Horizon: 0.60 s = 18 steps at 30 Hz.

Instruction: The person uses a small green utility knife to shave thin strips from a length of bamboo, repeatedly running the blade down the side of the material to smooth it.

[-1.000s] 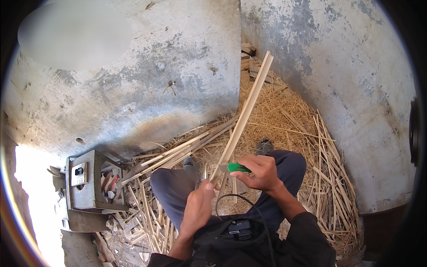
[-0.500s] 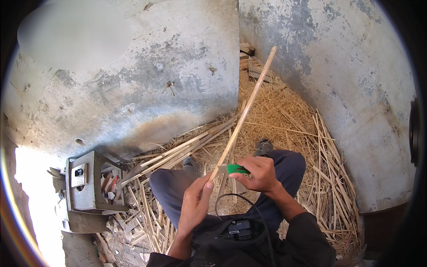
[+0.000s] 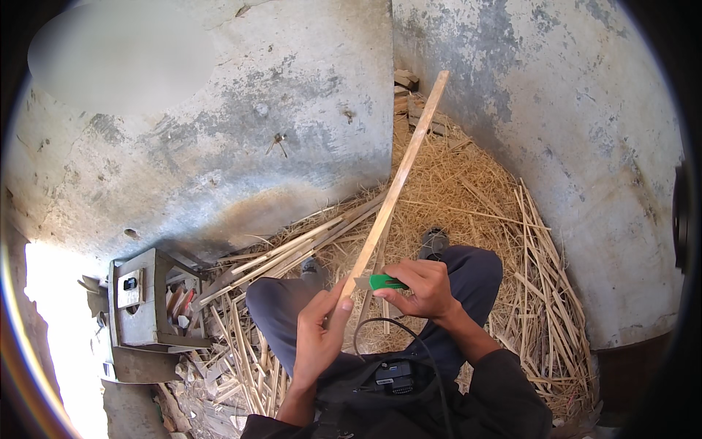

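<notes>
A long, pale wooden strip slants up and away to the right, its far end in front of the wall corner. My left hand is closed round its near end, thumb on top. In my right hand is a green-handled utility knife, gripped with the fingers wrapped over the handle. Its short blade points left and meets the strip's right edge just above my left fingers. Both hands are above my lap, between my bent knees.
Straw-like shavings cover the floor up to the corner. A pile of thin sticks lies along the right wall; more strips lie to the left. At the far left stands a wooden box stool with things inside. A black cable loops over my lap.
The strip has turned about its length, showing a broader face, and its far end has shifted slightly left. The knife and my right hand have moved slightly left and down.
</notes>
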Tool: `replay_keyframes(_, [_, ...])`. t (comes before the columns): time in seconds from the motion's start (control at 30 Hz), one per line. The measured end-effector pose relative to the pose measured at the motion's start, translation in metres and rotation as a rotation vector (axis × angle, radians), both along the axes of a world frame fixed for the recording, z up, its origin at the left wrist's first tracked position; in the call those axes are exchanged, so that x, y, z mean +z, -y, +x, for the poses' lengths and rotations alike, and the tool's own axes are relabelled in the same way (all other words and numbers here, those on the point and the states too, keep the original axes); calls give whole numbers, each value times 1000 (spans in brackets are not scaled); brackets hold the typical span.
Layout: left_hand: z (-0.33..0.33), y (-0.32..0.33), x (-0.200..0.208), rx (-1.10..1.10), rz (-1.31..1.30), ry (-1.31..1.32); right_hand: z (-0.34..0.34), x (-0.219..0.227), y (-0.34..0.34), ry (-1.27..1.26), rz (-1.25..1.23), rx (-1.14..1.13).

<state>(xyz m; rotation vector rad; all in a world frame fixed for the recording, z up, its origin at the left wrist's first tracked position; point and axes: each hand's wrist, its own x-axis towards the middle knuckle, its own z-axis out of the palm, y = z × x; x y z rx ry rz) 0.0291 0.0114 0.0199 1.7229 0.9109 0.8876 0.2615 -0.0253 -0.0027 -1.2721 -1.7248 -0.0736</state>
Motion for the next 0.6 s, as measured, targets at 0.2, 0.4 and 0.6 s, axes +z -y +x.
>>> replay_keyframes(0.2, [1,2,1,18,19,-4,-2,2,0,-6,-5,-1])
replay_keyframes(0.4, [2,3,-2,25,8,24,-3,6,2,23,-1,-38])
replay_keyframes(0.6, [0,3,-6,35,-4,26,-4,6,1,62,25,-86])
